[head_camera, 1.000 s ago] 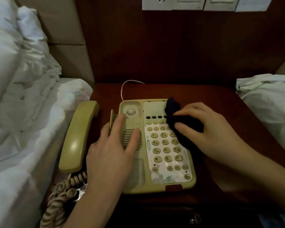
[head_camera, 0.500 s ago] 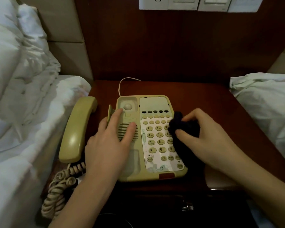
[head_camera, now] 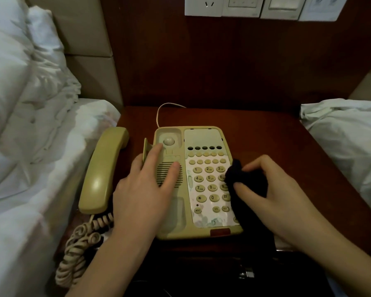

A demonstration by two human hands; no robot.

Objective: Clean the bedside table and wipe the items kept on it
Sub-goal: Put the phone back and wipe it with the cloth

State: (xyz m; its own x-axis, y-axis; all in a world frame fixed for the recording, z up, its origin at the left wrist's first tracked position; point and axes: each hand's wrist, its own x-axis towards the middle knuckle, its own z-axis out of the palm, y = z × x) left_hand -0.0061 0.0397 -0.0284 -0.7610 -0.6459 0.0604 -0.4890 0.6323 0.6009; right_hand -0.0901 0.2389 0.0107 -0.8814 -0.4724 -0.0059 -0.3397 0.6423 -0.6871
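Plainly, the job stood at wiping the phone, which sat in the middle of the bedside table with its keypad facing up. The left hand lay flat on the phone's speaker side, its fingers straight and slightly spread, pressing down to steady it. The right hand gripped a dark cloth, fingers and thumb curled round the bunched fabric, and held it against the right edge of the keypad, covering the ends of the number rows.

The receiver was off its cradle, lying along the table's left edge just beside the white bedding, with its coiled cord trailing off the front corner.

Several things could have gone wrong from there. A hard sideways stroke of the cloth might have pushed the phone towards the receiver, and a nudge there could have tipped the receiver off the edge, dragged by the weight of the hanging cord. Pressure on the keys could have pressed several buttons at once. The thin wire at the back might have pulled loose if the phone slid forward. Whether the cloth was damp could not be told; if it was, moisture could have seeped round the buttons.
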